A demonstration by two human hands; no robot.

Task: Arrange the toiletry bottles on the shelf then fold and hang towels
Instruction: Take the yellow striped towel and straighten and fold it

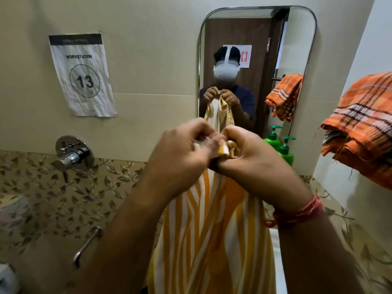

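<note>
1. Both my hands pinch the top edge of the yellow-and-white striped towel (212,236): my left hand (180,153) and my right hand (252,153) are curled tight, knuckles touching, with bunched cloth between the fingers.
2. That towel hangs straight down from my grip, in front of my forearms, reaching the bottom edge of the view.
3. My right wrist wears a red thread band (303,213).
4. Ahead of me a mirror (305,60) on the wall shows the same grip reflected.
5. A green pump bottle (286,150) stands at the mirror's lower right corner, just beside my right hand; its reflection sits right behind it.
6. An orange checked towel (360,128) hangs folded at the right edge of the view, well apart from my hands.
7. On the wall to the left are a paper sign (82,75) reading "WORKSTATION 13" and, below it, a chrome tap (72,155).
</note>
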